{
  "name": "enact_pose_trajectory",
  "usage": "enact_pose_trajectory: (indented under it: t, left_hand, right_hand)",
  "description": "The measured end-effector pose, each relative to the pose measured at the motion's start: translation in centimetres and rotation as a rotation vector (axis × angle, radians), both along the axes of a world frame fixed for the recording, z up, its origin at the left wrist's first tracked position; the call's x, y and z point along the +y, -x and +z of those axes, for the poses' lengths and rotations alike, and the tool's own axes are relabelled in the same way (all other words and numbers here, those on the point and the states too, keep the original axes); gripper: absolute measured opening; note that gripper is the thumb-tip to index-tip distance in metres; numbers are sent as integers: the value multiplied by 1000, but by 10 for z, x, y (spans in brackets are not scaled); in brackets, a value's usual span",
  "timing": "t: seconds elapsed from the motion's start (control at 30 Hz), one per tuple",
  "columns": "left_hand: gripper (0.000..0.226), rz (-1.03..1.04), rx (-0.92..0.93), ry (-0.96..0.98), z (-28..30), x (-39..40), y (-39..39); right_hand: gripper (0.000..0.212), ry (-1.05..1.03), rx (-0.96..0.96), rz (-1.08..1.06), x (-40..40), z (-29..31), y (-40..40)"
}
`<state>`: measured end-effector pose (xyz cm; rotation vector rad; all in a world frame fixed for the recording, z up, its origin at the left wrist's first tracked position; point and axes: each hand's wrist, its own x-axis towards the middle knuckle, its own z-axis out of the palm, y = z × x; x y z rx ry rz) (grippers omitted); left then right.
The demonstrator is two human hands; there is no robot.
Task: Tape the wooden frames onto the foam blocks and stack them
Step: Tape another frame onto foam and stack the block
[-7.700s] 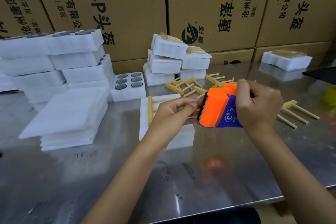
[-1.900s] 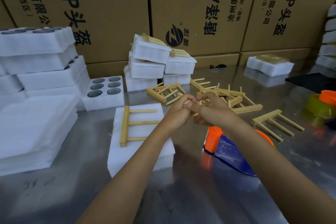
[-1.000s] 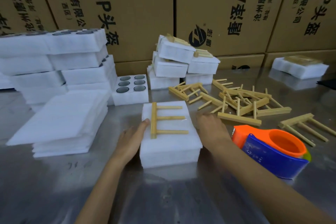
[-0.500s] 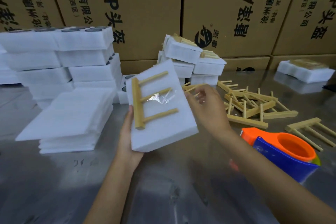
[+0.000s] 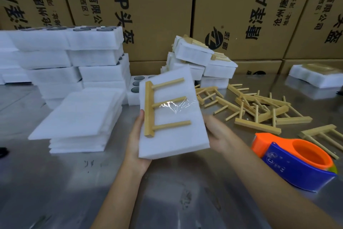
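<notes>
Foam block (image 5: pixel 172 132), taped frame (image 5: pixel 163 107) up, gripped at side edges by left hand (image 5: pixel 136 147) and right hand (image 5: pixel 216 132); tilted higher than before, bare bench (image 5: pixel 167 201) at 6 o'clock.

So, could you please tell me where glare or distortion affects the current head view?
Head view: glare sparkles on the clear tape across the wooden frame on the held foam block; the steel table shows soft reflections; wide-angle distortion bends the cardboard boxes; the edges look slightly soft.

Taped foam block (image 5: pixel 172 136) — between both hands (image 5: pixel 138 147)
</notes>
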<state>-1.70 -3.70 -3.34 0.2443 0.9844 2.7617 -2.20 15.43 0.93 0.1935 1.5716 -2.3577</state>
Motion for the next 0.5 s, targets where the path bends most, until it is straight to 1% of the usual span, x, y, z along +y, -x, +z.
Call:
enact_pose_trajectory:
  t: [0.1,0.23,0.33,0.43,0.5]
  left_hand:
    - [47,-15,-3,10,-1,0,0]
    - [50,-54,3,87,-1,0,0]
    - [56,-45,12,165,-2,0,0]
    - [58,-23,0,241,-3,0,2]
    - [58,-11,-14,269,-3,2,0]
  right_hand:
    - [33,-55,-39,27,11,-4,1]
    - [32,-161,-36,42,22,-1,4]
    - [29,-134,-45,-24,30,5,5]
    - [39,-88,-44,-43,33,4,4]
    - [40,-61,-37,-66,31,0,4]
